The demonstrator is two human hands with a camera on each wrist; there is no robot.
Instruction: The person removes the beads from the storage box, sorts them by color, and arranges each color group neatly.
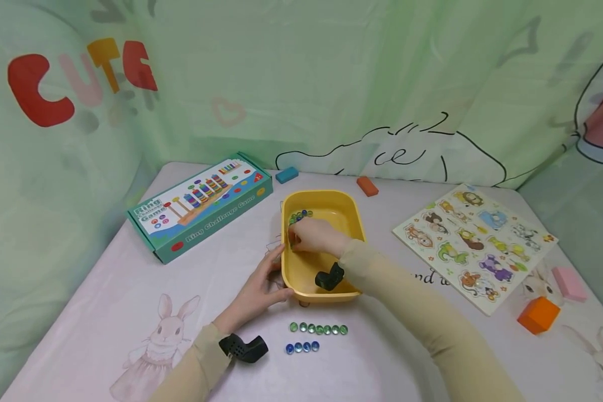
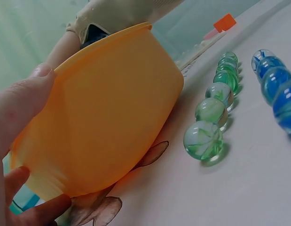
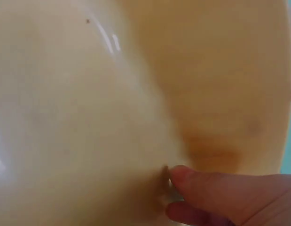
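Observation:
A yellow plastic basin (image 1: 323, 297) stands mid-table with several green and blue marbles (image 1: 301, 215) inside at its far left. My right hand (image 1: 315, 234) reaches into it near the left wall. In the right wrist view, the thumb and a finger pinch a small glassy marble (image 3: 173, 192), mostly hidden by the fingertips. Spread around the basin's near left corner, my left hand (image 1: 255, 291) rests its thumb and fingers against the outer wall. In front of the basin lie a row of green marbles (image 1: 319, 329) and a shorter row of blue marbles (image 1: 307, 347).
A green ring game box (image 1: 203, 206) lies at the back left, beside a blue block (image 1: 287, 175). Behind the basin is a red-orange block (image 1: 367, 186). On the right are an animal puzzle board (image 1: 474, 245), an orange block (image 1: 539, 315) and a pink block (image 1: 569, 283).

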